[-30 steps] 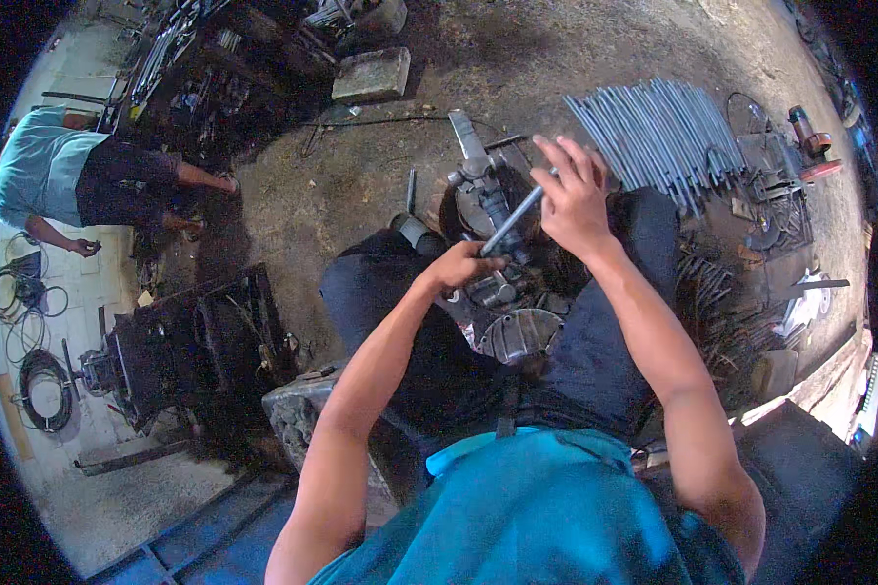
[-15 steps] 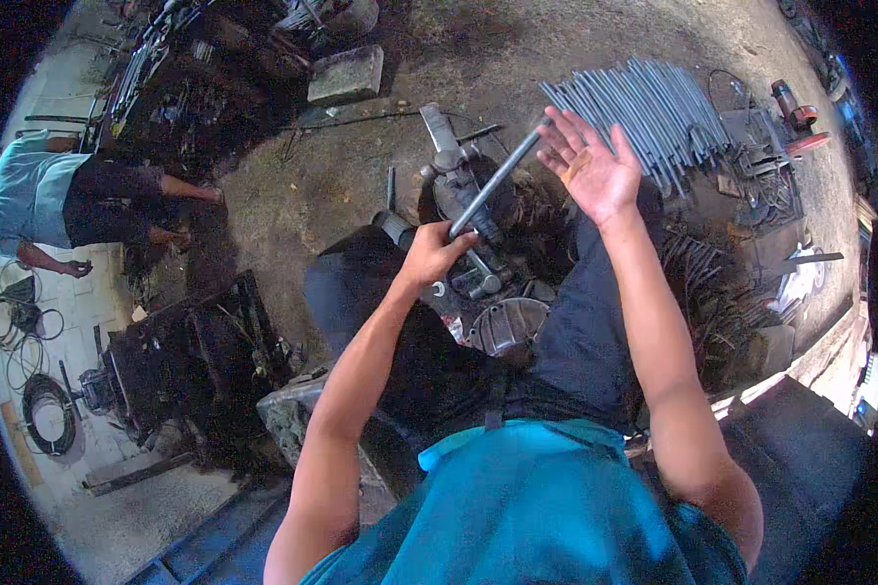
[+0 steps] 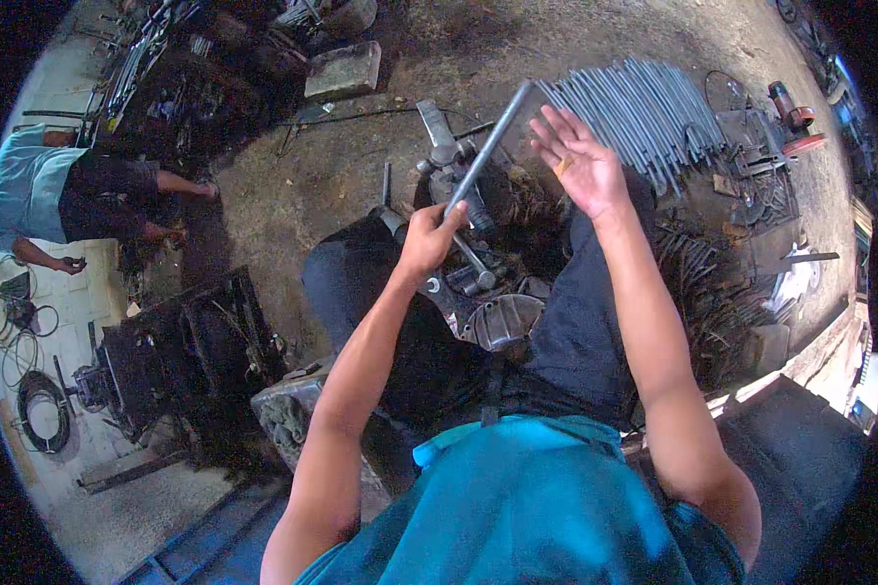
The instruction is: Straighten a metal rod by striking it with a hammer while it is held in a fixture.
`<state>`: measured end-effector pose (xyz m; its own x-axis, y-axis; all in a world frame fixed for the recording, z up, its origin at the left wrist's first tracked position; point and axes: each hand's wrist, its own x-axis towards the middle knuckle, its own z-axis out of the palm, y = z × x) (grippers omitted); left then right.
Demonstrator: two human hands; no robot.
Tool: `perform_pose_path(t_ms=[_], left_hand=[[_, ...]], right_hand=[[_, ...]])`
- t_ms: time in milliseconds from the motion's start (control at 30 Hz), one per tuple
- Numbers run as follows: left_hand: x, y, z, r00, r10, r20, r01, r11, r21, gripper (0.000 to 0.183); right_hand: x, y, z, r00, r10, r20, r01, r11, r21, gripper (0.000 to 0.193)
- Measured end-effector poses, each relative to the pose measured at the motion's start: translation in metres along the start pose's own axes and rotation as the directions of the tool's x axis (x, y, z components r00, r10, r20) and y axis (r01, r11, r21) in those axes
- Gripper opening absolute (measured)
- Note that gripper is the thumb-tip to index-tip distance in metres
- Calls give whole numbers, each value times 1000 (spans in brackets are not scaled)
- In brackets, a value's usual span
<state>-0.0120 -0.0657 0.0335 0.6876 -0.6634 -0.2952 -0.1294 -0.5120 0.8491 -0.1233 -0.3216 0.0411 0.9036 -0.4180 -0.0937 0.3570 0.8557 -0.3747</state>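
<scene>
My left hand (image 3: 431, 239) is closed around a grey metal rod (image 3: 495, 139), which slants up and away to the right. Beside the rod's far end, and apart from it, my right hand (image 3: 591, 175) is open with the palm up and fingers spread. Below the rod, between my knees, stands a dark metal vise-like tool (image 3: 447, 151) with a flat bar at its top. A short metal bar with a thick end (image 3: 483, 277) shows just under my left hand; whether it joins the rod I cannot tell. Closer to me is a round metal plate (image 3: 502, 322).
Many similar rods (image 3: 644, 112) lie side by side on the ground at far right. Beyond them is an angle grinder (image 3: 795, 119) with a red disc. Dark scrap metal (image 3: 698, 292) is heaped right of my leg. A person (image 3: 44, 185) is at far left, near dark machinery (image 3: 185, 361).
The rod's far end has swung away and leftward, off the fingers of my right hand. My right hand has shifted slightly left. My left hand still grips the rod.
</scene>
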Motion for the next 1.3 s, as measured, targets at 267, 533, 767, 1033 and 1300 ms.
perform_pose_path(t_ms=[267,533,767,1033,1300], left_hand=[[4,-18,-19,981,-161,-109,119,940,-321,45],[-5,-19,-31,960,-256,-109,179,869,-462,42],[-11,-30,-41,962,-244,-123,168,882,-439,40],[-15,-29,-47,961,-275,-22,227,834,-504,40],[-17,-33,-49,963,-268,-2,228,823,-521,40]], right_hand=[[1,4,3,993,-93,-72,81,985,-151,70],[4,5,-5,993,-111,-37,104,982,-157,66],[6,8,7,991,-82,-103,78,996,-45,62],[8,12,-3,995,-84,-60,70,976,-207,62],[6,15,-6,995,-77,-66,58,967,-247,69]])
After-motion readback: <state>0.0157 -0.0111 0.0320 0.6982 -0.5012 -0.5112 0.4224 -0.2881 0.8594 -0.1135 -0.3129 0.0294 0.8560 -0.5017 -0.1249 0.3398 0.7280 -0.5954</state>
